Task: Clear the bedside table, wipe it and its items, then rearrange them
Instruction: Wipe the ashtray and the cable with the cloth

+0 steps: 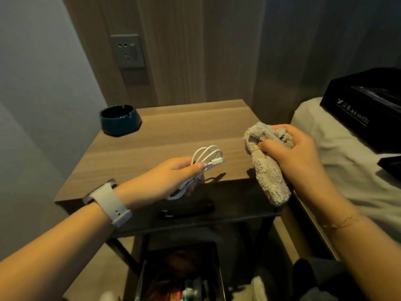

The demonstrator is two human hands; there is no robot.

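Your left hand pinches the coiled white cable just above the front edge of the table, thumb pressed over the bundle so the loops stay gathered and the plug end pokes out toward the cloth. That grip looks meant to present the cable for a wipe, or to carry it tidy to its place. Your right hand is clenched round the bunched grey cloth over the table's front right corner, its loose tail hanging down past the edge; wadded like that it gives you a firm pad rather than a flapping sheet. The dark ashtray sits on the table's back left corner, so it seems already set back in place, and the wooden top around it shows bare. Off the table's right side, on the white bed, lies a black hotel-branded box, probably parked there while the top is cleaned. Below the table's front edge is a dark drawer with a handle, and lower down an open bin with blurred contents.
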